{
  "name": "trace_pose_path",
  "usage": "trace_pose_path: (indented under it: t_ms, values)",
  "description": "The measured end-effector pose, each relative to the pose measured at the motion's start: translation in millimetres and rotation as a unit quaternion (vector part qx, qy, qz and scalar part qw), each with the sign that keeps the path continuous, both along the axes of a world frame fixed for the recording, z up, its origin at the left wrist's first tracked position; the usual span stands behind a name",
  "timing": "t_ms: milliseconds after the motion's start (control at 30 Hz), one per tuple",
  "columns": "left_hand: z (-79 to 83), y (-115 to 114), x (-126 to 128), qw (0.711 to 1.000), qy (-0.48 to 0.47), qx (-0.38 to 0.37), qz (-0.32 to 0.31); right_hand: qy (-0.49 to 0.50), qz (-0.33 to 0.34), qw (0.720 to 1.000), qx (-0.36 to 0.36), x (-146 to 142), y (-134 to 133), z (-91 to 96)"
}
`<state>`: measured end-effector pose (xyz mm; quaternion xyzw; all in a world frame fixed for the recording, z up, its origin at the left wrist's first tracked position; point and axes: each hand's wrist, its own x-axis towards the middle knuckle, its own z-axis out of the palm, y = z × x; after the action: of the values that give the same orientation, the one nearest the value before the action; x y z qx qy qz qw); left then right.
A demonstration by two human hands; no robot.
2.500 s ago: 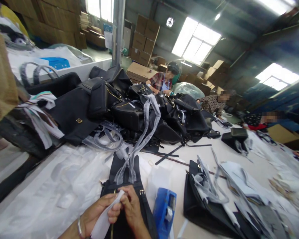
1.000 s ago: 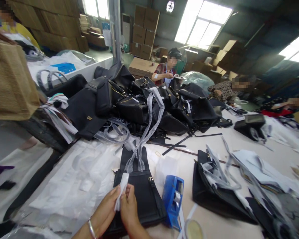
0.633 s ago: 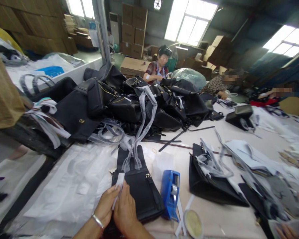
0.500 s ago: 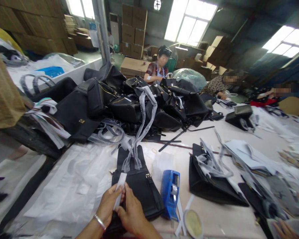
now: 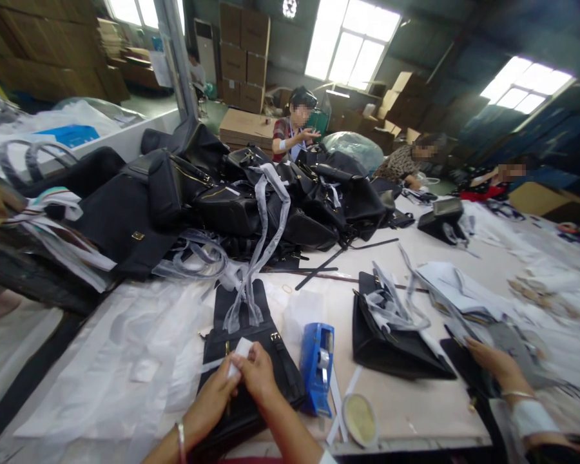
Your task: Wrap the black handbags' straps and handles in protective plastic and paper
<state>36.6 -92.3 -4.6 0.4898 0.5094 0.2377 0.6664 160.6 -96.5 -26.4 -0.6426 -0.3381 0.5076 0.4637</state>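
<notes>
My left hand [image 5: 212, 403] and my right hand [image 5: 257, 375] meet over a black handbag [image 5: 241, 361] lying flat at the near edge of the table. Both hands pinch a small strip of white paper or foam wrap [image 5: 239, 351] at the bag's top, beside a gold buckle. The bag's handles are wrapped in clear plastic [image 5: 244, 303]. A metal bangle sits on my left wrist.
A blue tape dispenser [image 5: 318, 368] and a tape roll [image 5: 359, 419] lie right of the bag. Another black bag [image 5: 391, 332] lies further right, where a co-worker's hand [image 5: 495, 364] reaches. A heap of black bags [image 5: 232, 200] fills the table's back. Other people sit beyond.
The view has shifted a little to the right and the bag sits lower left. My hands have bunched the white strip shorter at the bag's top. A co-worker's hand has come in at the right.
</notes>
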Motion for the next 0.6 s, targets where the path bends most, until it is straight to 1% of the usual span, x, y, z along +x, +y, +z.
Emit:
trace_pose_path:
  t_ms: [67,133,233,300,400,467,600]
  values:
    - [3.9,3.8,-4.8,0.996,-0.032,-0.062,-0.048,0.037,-0.005,0.999,-0.007,-0.8,-1.1,-3.3]
    - [8.7,6.3,-7.9,0.993,-0.051,-0.091,-0.063,0.077,-0.016,0.997,-0.009,-2.6,-2.2,-6.4]
    - [15.4,6.5,-8.8,0.992,-0.043,-0.111,-0.037,0.138,-0.045,0.989,-0.010,-3.3,-7.0,-10.9]
    - [18.2,4.4,-8.8,0.990,-0.067,-0.124,-0.011,0.139,-0.046,0.989,-0.012,-2.1,-12.4,-13.0]
    - [18.4,-0.9,-9.8,0.986,-0.115,-0.123,0.007,0.059,0.018,0.998,-0.005,-3.4,-19.2,-12.9]
    - [16.7,-4.2,-10.7,0.985,-0.119,-0.123,0.020,-0.011,0.058,0.998,-0.002,-7.6,-20.5,-9.7]
    - [16.4,-7.7,-9.2,0.982,-0.113,-0.135,0.065,-0.129,0.068,0.989,-0.019,-15.3,-18.2,0.0]
